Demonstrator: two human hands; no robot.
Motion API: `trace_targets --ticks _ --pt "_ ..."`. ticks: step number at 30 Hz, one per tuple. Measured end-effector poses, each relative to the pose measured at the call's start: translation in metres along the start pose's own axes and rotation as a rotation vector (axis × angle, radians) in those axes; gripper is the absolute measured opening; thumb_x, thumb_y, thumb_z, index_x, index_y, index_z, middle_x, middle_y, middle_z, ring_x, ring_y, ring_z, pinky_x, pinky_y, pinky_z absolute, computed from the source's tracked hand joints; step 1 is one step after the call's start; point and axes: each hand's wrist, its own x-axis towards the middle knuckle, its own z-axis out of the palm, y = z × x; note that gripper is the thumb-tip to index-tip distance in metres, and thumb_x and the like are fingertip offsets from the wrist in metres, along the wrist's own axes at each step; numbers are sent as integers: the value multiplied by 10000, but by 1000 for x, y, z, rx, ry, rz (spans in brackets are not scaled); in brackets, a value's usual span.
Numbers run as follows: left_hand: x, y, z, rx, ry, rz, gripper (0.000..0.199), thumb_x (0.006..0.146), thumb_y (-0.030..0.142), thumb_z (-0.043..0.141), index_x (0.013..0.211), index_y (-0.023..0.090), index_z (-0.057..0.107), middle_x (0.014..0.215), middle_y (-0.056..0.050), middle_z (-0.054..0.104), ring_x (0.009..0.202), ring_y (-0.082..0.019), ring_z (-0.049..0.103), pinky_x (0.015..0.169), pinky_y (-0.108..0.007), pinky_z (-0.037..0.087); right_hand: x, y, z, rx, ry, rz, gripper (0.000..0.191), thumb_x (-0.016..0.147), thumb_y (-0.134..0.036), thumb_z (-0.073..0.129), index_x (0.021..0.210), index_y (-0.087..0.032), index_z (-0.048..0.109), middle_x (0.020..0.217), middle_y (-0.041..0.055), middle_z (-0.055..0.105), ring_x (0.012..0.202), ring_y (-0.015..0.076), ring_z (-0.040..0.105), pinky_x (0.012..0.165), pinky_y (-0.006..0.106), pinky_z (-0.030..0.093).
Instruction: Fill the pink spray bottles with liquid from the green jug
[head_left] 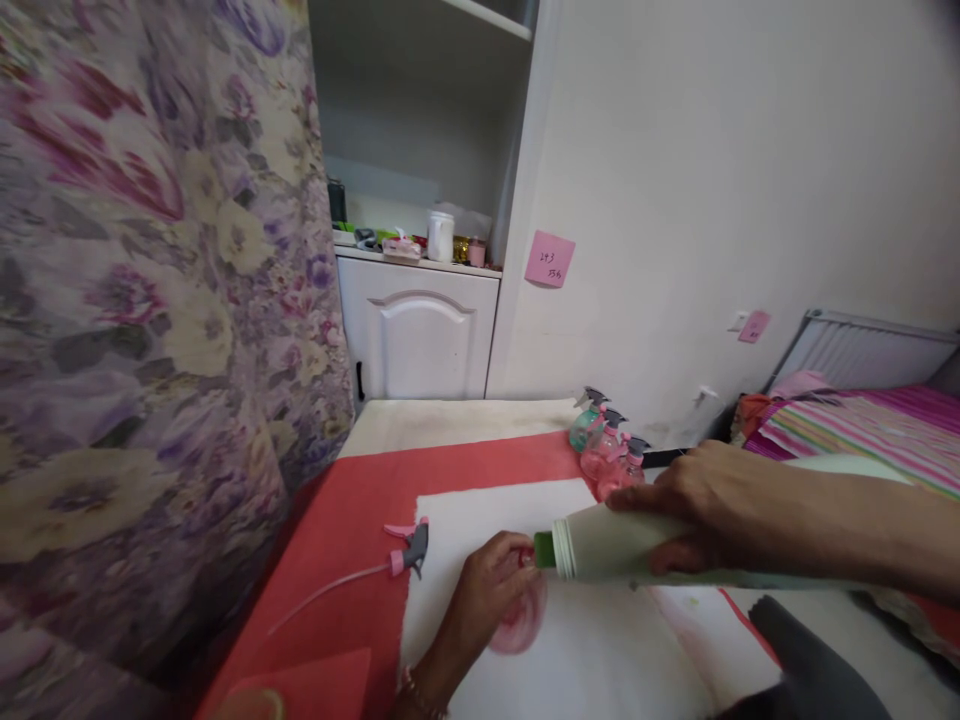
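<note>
My left hand has its fingers wrapped round the neck of a round, clear pink bottle, which stands on the white sheet. My right hand grips a large pale-green jug lying almost level. Its green spout meets the top of the pink bottle, and my fingers partly cover that spot. Whether liquid is flowing I cannot make out. Left of my left hand lies a grey and pink spray trigger head with a long thin tube trailing from it.
Spray bottles, one green and the others pink, stand at the table's back right edge. White paper lies over a red cloth. A floral curtain hangs at left, a cabinet stands behind, and a bed is at right.
</note>
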Motion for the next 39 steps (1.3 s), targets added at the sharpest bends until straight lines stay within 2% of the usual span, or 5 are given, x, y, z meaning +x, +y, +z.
trace_targets --ticks 6,15,22,39 --pt "1 -4 1 -35 4 -20 195 737 213 674 929 181 681 926 -37 674 931 -208 614 863 -296 468 0 0 -1 12 -12 1 341 844 -493 616 1133 -312 632 663 8 687 553 200 620 485 257 225" --pt "0 2 2 -8 19 -36 196 725 250 687 908 179 687 898 -32 674 901 -212 611 818 -288 463 -1 -3 -7 44 -3 -16 335 842 -407 633 1134 -245 656 676 24 676 534 178 604 477 266 245" --pt "0 8 3 5 19 -24 184 723 253 678 892 182 692 905 -39 685 907 -216 611 831 -292 456 -2 -1 -3 14 4 -18 366 837 -423 640 1175 -282 633 679 11 687 529 177 593 485 259 222" --pt "1 -1 1 13 4 -14 199 747 243 672 936 181 687 932 -44 691 938 -220 622 851 -292 465 0 -4 -7 6 -2 -16 353 847 -456 618 1153 -281 638 677 14 687 538 190 615 486 280 233"
